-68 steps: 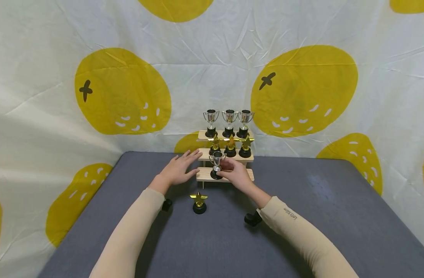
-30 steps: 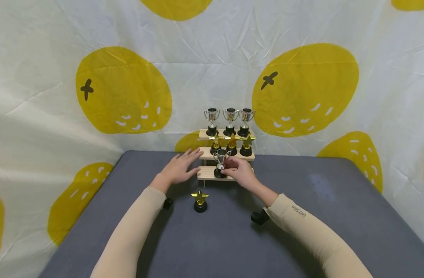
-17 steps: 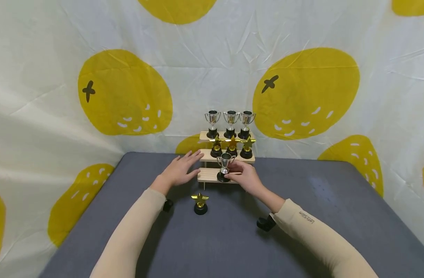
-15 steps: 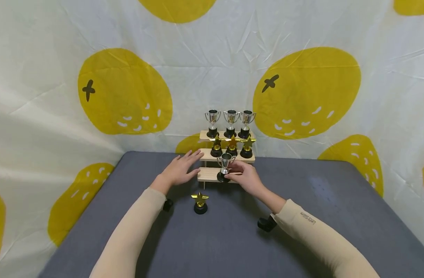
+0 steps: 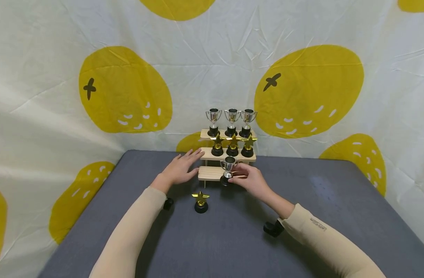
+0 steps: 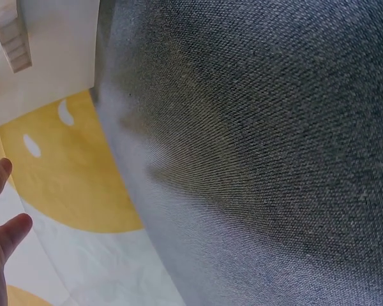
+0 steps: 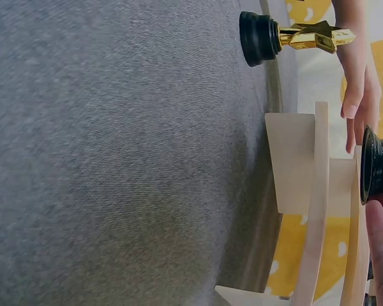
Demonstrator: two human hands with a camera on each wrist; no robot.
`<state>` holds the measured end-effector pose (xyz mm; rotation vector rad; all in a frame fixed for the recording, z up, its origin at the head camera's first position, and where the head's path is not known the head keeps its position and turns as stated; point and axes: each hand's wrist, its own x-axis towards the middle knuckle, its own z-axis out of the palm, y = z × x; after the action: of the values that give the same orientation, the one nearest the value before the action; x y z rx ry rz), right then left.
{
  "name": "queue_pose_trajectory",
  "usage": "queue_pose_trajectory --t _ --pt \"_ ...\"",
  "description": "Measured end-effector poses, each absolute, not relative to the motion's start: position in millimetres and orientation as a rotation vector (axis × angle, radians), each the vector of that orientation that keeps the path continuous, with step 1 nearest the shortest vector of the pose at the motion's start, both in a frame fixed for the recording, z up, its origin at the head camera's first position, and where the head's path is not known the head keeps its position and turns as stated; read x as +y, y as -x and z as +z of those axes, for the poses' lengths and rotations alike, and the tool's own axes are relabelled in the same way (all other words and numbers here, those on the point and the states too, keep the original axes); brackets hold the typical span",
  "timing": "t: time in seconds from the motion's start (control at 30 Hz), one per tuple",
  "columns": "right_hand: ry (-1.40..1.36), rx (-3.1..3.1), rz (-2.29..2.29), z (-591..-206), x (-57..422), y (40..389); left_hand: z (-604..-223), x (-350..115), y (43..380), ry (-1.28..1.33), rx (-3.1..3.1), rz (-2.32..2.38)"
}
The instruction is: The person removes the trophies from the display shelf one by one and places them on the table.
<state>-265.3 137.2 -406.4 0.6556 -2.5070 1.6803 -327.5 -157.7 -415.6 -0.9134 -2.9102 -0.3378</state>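
My right hand (image 5: 254, 182) pinches a small silver trophy cup (image 5: 228, 163) low down, near its black base. The cup is upright, in front of the bottom tier of a pale wooden three-tier stand (image 5: 209, 173); in the right wrist view its black base (image 7: 379, 164) is lifted off the tier. My left hand (image 5: 178, 170) reaches to the stand's left end with fingers straight, fingertips at the middle tier's edge; it holds nothing. Two of its fingertips (image 6: 14, 231) show in the left wrist view. A gold star trophy (image 5: 200, 202) stands on the table before the stand.
Three silver trophy cups (image 5: 232, 116) line the top tier, and three gold star trophies (image 5: 233, 145) the middle one. The grey cloth-covered table (image 5: 319, 193) meets a white curtain (image 5: 212, 85) with yellow fruit prints behind the stand.
My right hand has carried the silver cup rightward along the bottom tier, then a little toward me, off its front. The left hand stays at the stand's left end.
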Motion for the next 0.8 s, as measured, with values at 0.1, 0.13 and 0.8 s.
queue_pose_trajectory --t 0.1,0.13,0.8 --pt "-0.629 -2.524 1.685 -406 141 263 -414 -155 329 0.919 -2.909 -0.339" --pt "-0.632 -2.530 1.688 -406 143 262 -413 -155 329 0.918 -2.912 -0.338" --pt "-0.703 -2.552 1.660 -410 150 239 -412 -157 324 0.924 -2.910 -0.350"
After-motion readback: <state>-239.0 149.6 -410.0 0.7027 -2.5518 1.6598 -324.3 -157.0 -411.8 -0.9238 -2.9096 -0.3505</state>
